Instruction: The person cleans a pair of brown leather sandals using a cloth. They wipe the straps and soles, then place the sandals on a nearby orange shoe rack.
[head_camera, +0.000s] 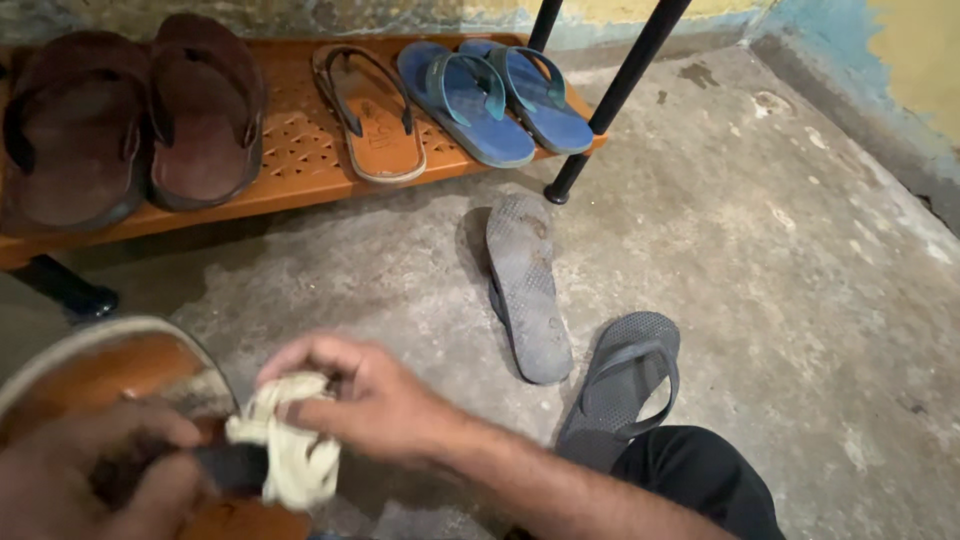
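A brown sandal (120, 375) is being gripped at its strap by the left hand (95, 470), fingers closed, low at the frame's left. A pale rag (285, 445) is being pinched against it by the right hand (370, 400), fingers curled. The bunched rag could be snagged under the strap. Beyond, grey flip-flops (528, 285) are lying on the floor (780, 250); more sandals are being kept on the orange rack (300, 150).

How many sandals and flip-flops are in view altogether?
8. Five on the orange rack: two brown sandals, one tan, two blue flip-flops. Two grey on the floor. One tan sandal in the left hand. Others may lie out of frame.
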